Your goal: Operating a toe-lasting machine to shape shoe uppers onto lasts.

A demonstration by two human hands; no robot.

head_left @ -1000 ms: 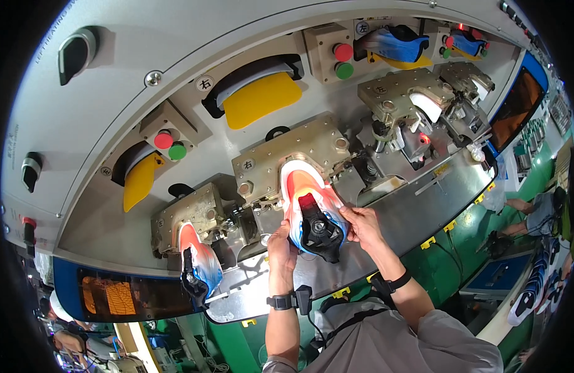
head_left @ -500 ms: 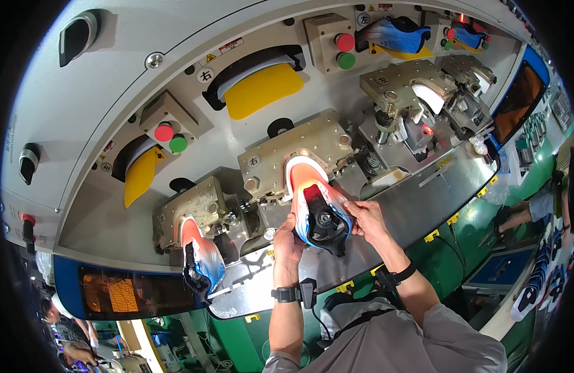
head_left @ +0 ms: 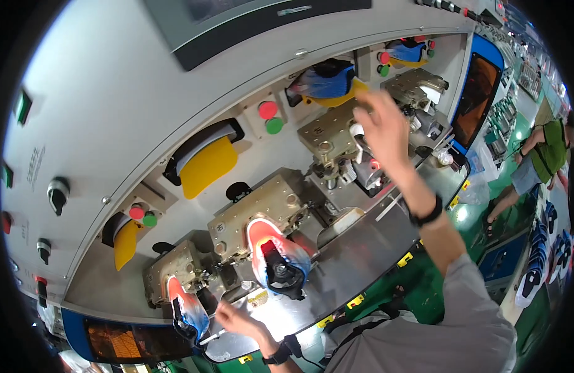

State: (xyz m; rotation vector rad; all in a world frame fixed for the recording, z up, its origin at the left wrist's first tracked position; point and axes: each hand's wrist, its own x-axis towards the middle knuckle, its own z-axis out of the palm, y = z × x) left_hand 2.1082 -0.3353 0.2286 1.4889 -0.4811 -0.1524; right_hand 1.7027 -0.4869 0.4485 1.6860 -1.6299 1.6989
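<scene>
In the middle, a shoe upper (head_left: pixel 269 239), coral at the toe, white and blue toward its dark heel, sits with its toe at the front of a metal clamp unit (head_left: pixel 256 208). No hand touches it. My right hand (head_left: pixel 385 130) is raised to the right, fingers apart, in front of a blue shoe upper (head_left: pixel 330 79) that rests on a yellow pad. Nothing shows in its grasp. Low on the left, my left hand (head_left: pixel 238 321) has its fingers loosely bent and holds nothing visible. Beside it, a second coral and blue upper (head_left: pixel 187 308) sits at another clamp unit (head_left: pixel 169 273).
A bare yellow pad (head_left: pixel 209 166) sticks out of the machine's back wall. Red and green push buttons (head_left: pixel 271 117) are mounted beside it. Further clamp units (head_left: pixel 327 133) stand to the right. Several shoe uppers (head_left: pixel 532 280) lie at far right, and another person (head_left: pixel 539 155) stands beyond.
Both hands have let go of the middle upper, which stays at the clamp. My right hand has moved up and right, my left hand down and left. The view has shifted rightward.
</scene>
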